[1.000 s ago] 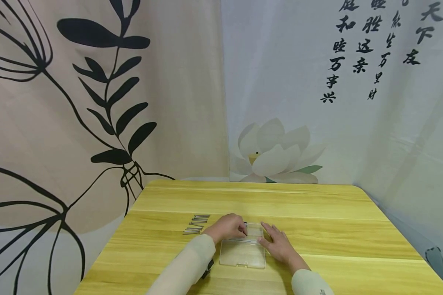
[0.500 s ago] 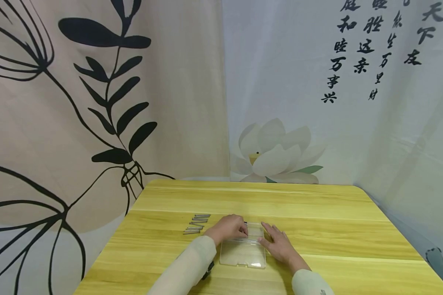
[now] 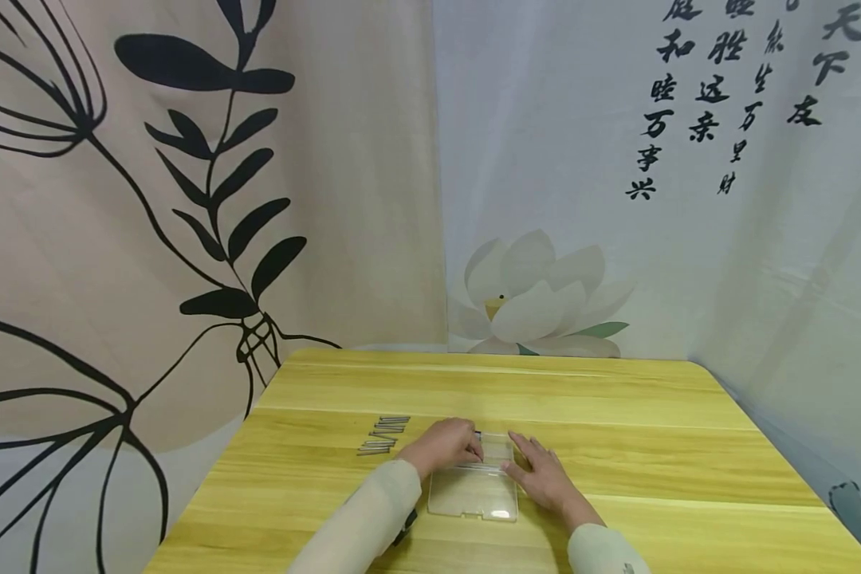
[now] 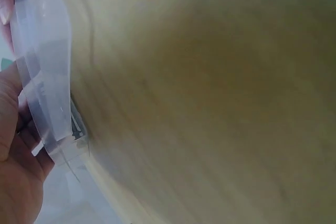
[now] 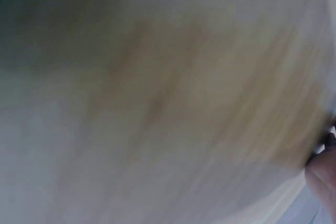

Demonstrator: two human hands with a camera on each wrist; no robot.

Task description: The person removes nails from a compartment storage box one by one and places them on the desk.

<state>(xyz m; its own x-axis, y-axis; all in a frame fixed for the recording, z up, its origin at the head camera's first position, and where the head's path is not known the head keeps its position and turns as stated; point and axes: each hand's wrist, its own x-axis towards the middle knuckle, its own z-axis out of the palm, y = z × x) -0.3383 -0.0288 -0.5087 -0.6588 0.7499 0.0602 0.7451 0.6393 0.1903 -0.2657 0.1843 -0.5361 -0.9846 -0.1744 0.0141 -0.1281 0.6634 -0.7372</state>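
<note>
A clear plastic case [image 3: 498,451] lies unfolded on the table, its lid [image 3: 472,496] towards me. My left hand [image 3: 445,444] reaches over the case's far left part, fingers bent down into it. Whether they pinch anything I cannot tell. Small dark metal pieces [image 4: 77,125] show at a corner of the case in the left wrist view, close to the left hand [image 4: 18,182]. My right hand [image 3: 541,474] rests along the right side of the case with fingers stretched out, thumb near the hinge. In the right wrist view only a blurred bit of the right hand [image 5: 321,174] shows.
Several thin grey metal rods, like nails [image 3: 375,452], lie in loose rows left of the left hand. The wood-grain table [image 3: 653,462] extends around the case. A printed curtain [image 3: 373,199] hangs behind the far edge.
Both hands and the case stay almost where they were. The whole head view has shifted very slightly.
</note>
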